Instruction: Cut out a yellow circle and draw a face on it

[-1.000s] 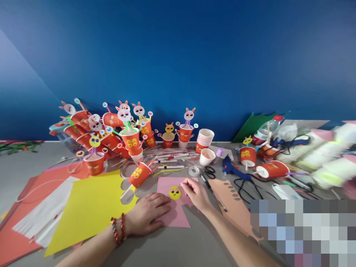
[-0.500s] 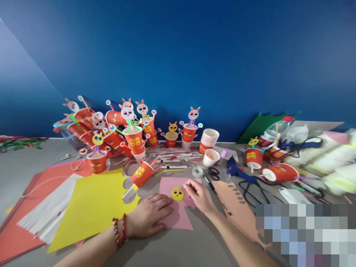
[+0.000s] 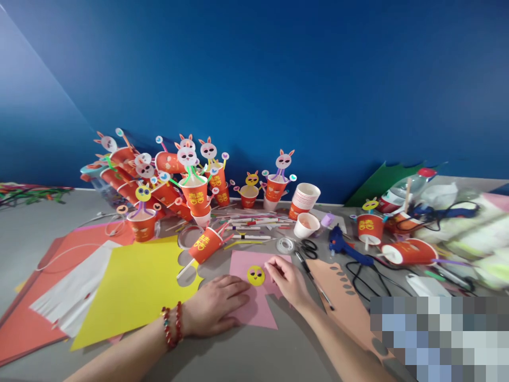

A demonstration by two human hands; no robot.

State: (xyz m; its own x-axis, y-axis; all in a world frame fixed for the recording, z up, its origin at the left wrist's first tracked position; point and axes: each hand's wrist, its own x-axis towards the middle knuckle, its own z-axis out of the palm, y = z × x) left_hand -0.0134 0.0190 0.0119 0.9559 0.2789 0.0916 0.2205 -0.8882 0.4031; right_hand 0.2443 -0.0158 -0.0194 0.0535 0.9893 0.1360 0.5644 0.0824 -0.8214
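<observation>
From the head view, we are looking down at a grey tabletop [image 3: 254, 355] with both of our hands over its near middle. A yellow face disc [image 3: 255, 276], with eyes and a mouth on it, is lying flat on a pink sheet [image 3: 254, 309] between them. Our left hand [image 3: 217, 307] is resting palm down, its fingers loosely extended over the sheet's left edge and gripping nothing that we are seeing; two strands of red beads [image 3: 172, 324] are circling that wrist. Our right hand [image 3: 289, 281] is bringing thumb and forefinger close together just beside the disc's right edge, and we cannot tell whether anything small is sitting between the tips.

To the left, a yellow sheet [image 3: 131, 292] with scalloped cut-outs is lying near our left hand, and a red paper cup [image 3: 205, 245] is leaning over beyond it. Past the right hand, we are seeing a tape roll [image 3: 285, 244], black-handled scissors [image 3: 308, 248], a peach sheet [image 3: 338, 302] with a row of holes and a blue glue gun [image 3: 348, 249]. Farther back, a stack of paper cups [image 3: 305, 199] is standing upright, and rabbit-faced cup figures [image 3: 194, 193] are crowding together before a blue wall [image 3: 254, 79].
</observation>
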